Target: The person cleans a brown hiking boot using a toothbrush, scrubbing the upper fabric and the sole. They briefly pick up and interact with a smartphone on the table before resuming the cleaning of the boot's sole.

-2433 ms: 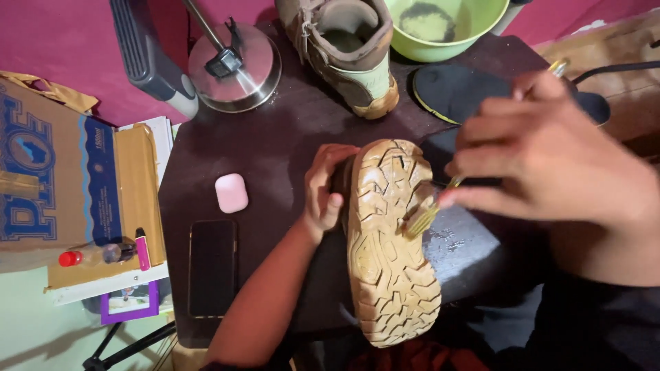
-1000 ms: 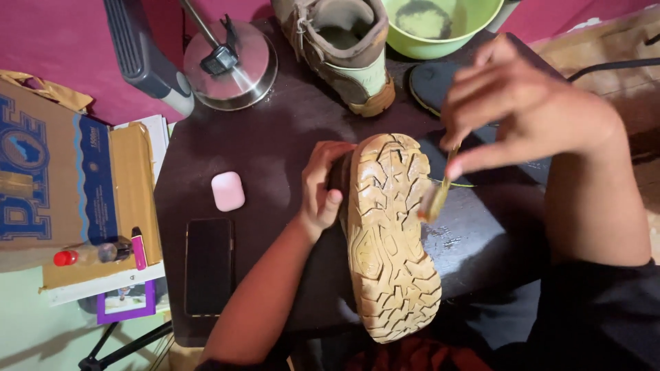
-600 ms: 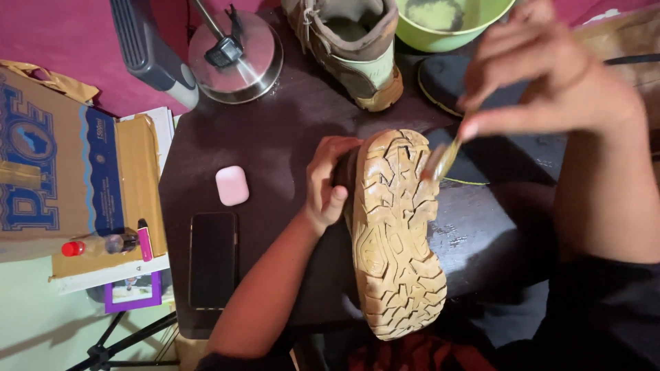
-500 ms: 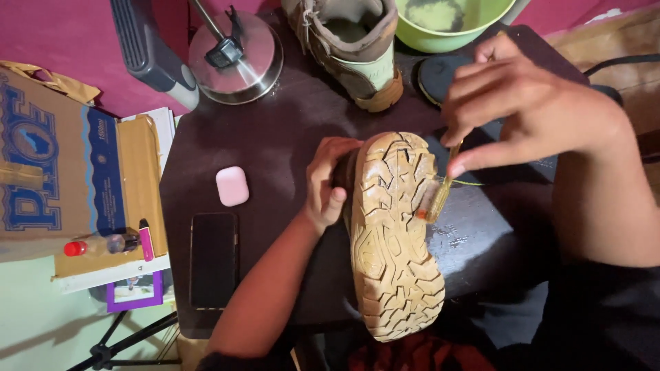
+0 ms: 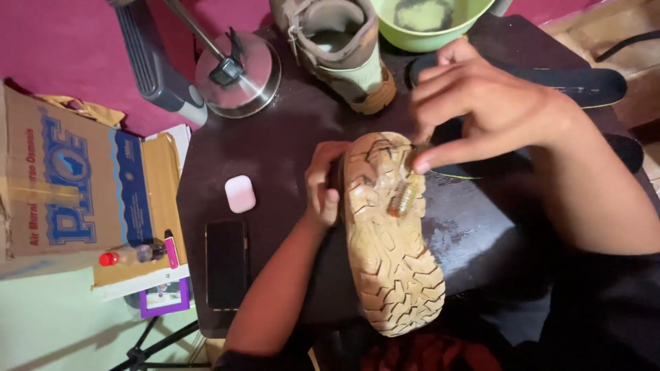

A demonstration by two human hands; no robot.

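On the far left, a cardboard box [image 5: 75, 185] with blue print lies beside the dark worktop [image 5: 275, 158], where a small pink case [image 5: 240, 193] and a black phone [image 5: 226, 263] sit near the edge. Further along, the left hand [image 5: 323, 189] has its grip clamped on the side of a tan boot [image 5: 388, 233] turned sole-up at the middle of the worktop. Compared with half a second ago the boot and that hand lie as they did; what has moved is the right hand [image 5: 481, 110], whose fingers are pinched together on a small brush [image 5: 404, 196], now drawn back onto the tread near the toe end rather than out at the sole's right edge. That reads as another scrubbing stroke across the lugs, so cleaning of the sole looks under way, not finished. Behind stand a second boot [image 5: 340, 48] and a green bowl [image 5: 430, 24], both cut by the top edge. The brush handle is hidden under the fingers, and its bristles are blurred. The boot's upper is out of sight.
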